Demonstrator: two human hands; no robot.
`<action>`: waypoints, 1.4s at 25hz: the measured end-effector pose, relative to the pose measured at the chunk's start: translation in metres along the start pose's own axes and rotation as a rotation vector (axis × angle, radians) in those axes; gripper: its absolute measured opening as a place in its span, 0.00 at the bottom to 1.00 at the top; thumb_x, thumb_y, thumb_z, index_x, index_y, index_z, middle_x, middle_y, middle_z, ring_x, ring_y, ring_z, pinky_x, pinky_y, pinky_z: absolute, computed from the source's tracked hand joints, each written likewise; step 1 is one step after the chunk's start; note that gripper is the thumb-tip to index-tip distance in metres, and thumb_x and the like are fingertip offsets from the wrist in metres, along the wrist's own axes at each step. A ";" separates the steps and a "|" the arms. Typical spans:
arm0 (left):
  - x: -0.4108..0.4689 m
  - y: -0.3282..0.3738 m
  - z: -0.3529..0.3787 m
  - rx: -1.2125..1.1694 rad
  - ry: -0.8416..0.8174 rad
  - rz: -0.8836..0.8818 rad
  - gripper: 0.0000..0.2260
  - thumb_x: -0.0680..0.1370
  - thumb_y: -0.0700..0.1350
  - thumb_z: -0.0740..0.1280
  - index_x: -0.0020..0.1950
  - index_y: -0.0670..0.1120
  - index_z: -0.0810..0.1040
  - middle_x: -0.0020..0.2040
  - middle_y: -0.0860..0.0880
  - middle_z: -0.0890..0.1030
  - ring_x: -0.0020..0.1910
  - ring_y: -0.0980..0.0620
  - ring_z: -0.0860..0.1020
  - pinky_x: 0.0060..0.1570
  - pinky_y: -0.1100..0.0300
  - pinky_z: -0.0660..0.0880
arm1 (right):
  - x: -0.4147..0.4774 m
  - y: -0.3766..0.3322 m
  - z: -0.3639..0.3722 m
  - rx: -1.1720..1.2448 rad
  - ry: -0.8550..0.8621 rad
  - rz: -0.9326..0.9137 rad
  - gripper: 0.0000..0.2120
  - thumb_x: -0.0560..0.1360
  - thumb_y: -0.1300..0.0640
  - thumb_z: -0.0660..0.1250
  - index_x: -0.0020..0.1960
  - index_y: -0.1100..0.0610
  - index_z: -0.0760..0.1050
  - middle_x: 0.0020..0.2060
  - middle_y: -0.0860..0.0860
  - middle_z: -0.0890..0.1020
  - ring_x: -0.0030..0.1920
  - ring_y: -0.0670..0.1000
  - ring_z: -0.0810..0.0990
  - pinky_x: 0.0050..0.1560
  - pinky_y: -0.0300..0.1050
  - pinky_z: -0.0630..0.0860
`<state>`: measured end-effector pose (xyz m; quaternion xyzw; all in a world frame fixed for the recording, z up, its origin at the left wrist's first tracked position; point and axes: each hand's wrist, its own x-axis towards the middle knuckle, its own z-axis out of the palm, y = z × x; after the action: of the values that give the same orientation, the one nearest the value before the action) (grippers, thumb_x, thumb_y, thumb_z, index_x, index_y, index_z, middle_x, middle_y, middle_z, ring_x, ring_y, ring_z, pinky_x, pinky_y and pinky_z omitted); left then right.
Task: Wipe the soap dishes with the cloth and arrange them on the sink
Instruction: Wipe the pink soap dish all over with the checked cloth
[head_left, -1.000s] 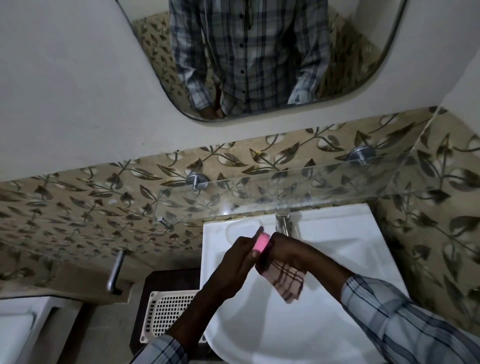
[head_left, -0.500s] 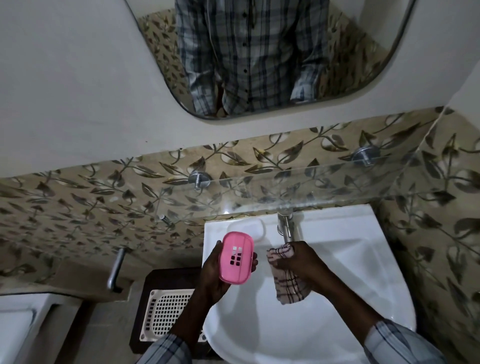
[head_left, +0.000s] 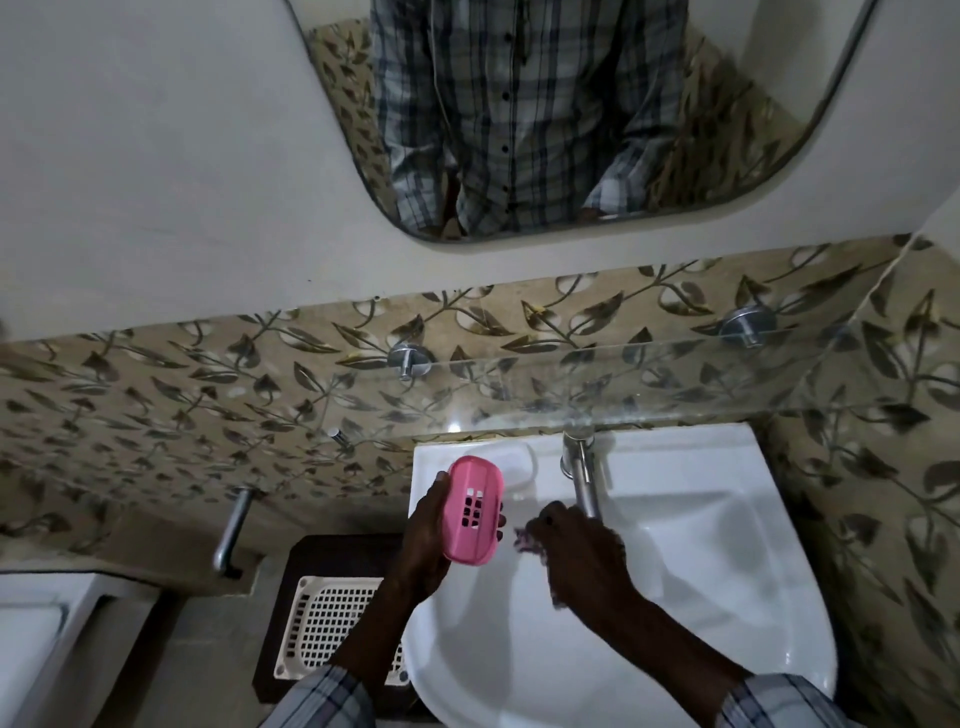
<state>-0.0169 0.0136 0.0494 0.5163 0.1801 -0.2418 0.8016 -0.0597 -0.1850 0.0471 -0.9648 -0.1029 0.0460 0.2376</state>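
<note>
**Wiping step on pink dish, cloth bunched alongside**

Pink soap dish (head_left: 474, 510) sits gripped in the left hand (head_left: 423, 540), slotted base toward the camera, over the sink (head_left: 727, 519) rim at 9 o'clock of the tap (head_left: 582, 478). At the dish's 3 o'clock, just apart, the right hand (head_left: 582, 561) is closed on the cloth (head_left: 524, 538). Next, I judge, cloth meets dish, then placement on the ledge. Most of the cloth is hidden; any other dishes are unseen.

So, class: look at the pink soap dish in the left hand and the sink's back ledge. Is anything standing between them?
Nothing visible does. The left hand holds the pink soap dish just in front of the moulded soap recess on the sink ledge. The tap stands to the right of that path, and the right hand, with the cloth, is also to the right.
</note>
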 end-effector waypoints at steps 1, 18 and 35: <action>-0.001 0.002 0.000 0.028 -0.005 -0.009 0.28 0.79 0.61 0.57 0.63 0.39 0.80 0.57 0.29 0.80 0.51 0.36 0.82 0.56 0.42 0.78 | 0.004 0.009 -0.003 0.073 0.029 0.002 0.14 0.75 0.62 0.65 0.58 0.50 0.77 0.54 0.51 0.77 0.52 0.55 0.77 0.46 0.47 0.73; -0.003 0.015 0.007 0.165 -0.075 -0.170 0.30 0.83 0.60 0.53 0.72 0.37 0.70 0.59 0.29 0.78 0.53 0.33 0.80 0.57 0.42 0.78 | 0.036 0.034 -0.013 0.048 0.131 -0.393 0.25 0.62 0.70 0.68 0.55 0.49 0.78 0.48 0.48 0.77 0.46 0.52 0.74 0.41 0.47 0.72; -0.006 0.007 0.018 0.098 0.037 -0.210 0.25 0.83 0.57 0.54 0.69 0.39 0.73 0.49 0.38 0.84 0.44 0.42 0.83 0.47 0.49 0.79 | 0.017 0.003 -0.001 0.014 0.187 -0.619 0.13 0.60 0.70 0.72 0.42 0.58 0.81 0.39 0.53 0.80 0.39 0.53 0.76 0.37 0.44 0.69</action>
<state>-0.0167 0.0004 0.0653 0.5374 0.2361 -0.3235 0.7421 -0.0423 -0.1839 0.0462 -0.8861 -0.3689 -0.1164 0.2552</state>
